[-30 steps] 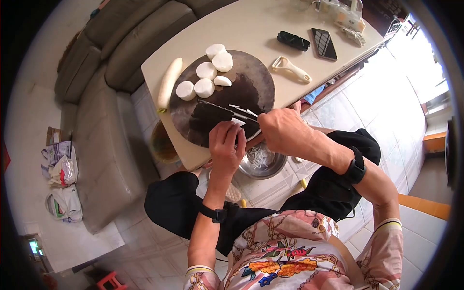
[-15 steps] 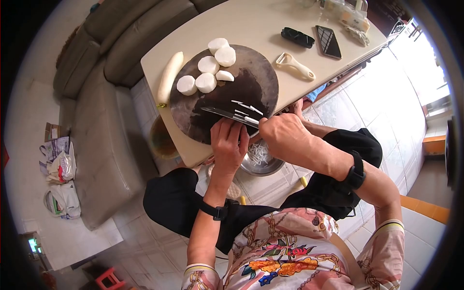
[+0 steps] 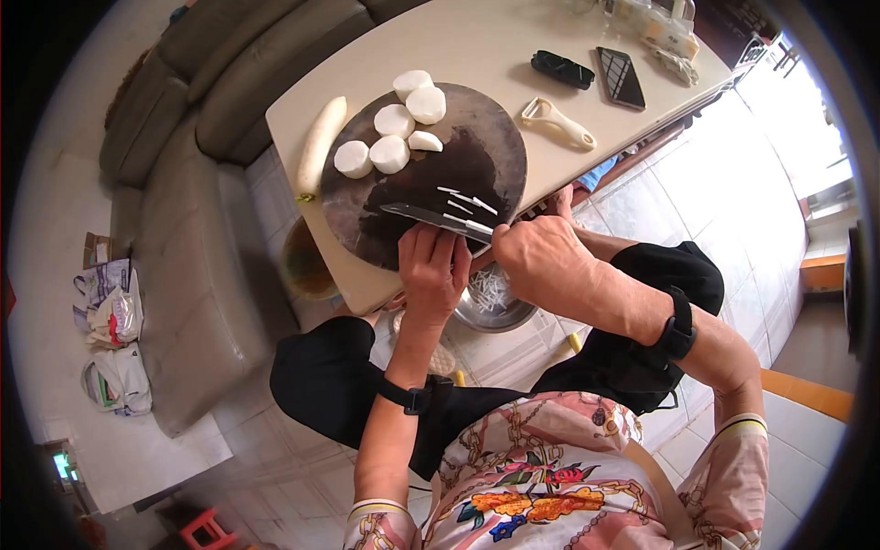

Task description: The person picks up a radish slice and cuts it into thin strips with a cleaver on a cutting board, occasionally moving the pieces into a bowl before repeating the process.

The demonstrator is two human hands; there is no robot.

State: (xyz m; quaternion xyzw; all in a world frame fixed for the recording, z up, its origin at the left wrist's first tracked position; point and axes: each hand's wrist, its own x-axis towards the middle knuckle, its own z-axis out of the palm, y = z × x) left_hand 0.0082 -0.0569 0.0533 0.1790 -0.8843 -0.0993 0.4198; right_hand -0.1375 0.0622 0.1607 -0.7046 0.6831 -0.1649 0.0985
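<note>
Evidently, white shreds [image 3: 490,290] lay in your metal bowl [image 3: 500,324].
Round board [image 3: 353,220] sat on the table [image 3: 486,46], sofa [image 3: 197,302] nearby. Your right hand [image 3: 541,257] clenched the knife [image 3: 426,216], blade over the board. Your left hand [image 3: 431,268] curled just beside it; its hold couldn't be told. Knife handle hidden.

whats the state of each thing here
knife, gripped in the right hand
left hand, fingers bent beside the knife
long radish, in one piece
radish chunks, cut thick
thin strips, loose on the cutting board
cutting board, partly dark, maybe wet
metal bowl, holding white shreds
peeler, lying idle
phone, lying flat
</note>
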